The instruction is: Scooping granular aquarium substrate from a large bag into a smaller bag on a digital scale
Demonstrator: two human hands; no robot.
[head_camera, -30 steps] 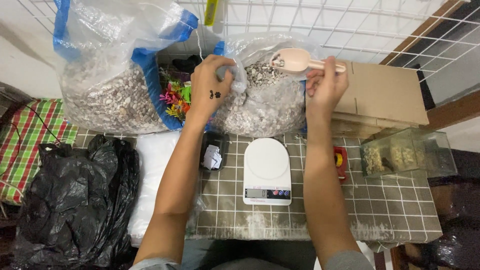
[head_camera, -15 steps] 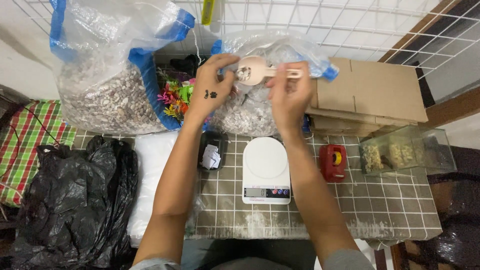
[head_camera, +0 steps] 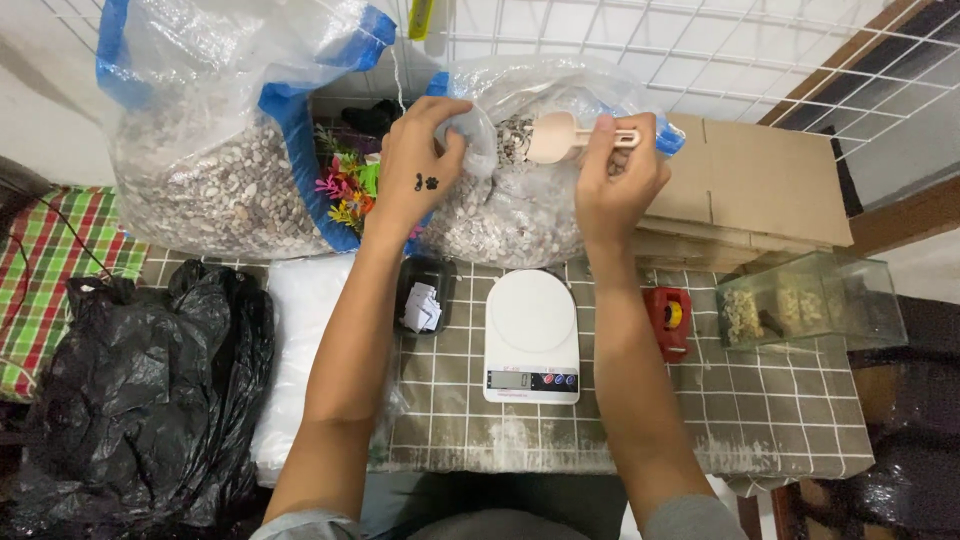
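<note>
Clear plastic bag (head_camera: 520, 210) of pebbles leans at the counter's (head_camera: 760, 410) far edge; left hand (head_camera: 420, 165) grips its mouth open while right hand (head_camera: 615, 180) holds a scoop (head_camera: 560, 138) inside. Scooping seems underway; next, lifting needs a level scoop toward the scale (head_camera: 532, 335).

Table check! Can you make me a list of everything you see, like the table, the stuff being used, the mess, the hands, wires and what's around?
Surface: table with a checked cloth, dusty white at the front edge.
Job's things: scoop at the mouth of the clear bag of pebbles; white scale below it, pan bare.
Clutter: second bag, black bag, white bag, black tray with paper slips, red tool, glass tank, cardboard, plastic plants.
Grippers: left hand pinches the clear bag's rim; right hand holds the scoop's handle.
Cables: nothing seen.
Surroundings: wire grid behind, plaid cloth at left.
</note>
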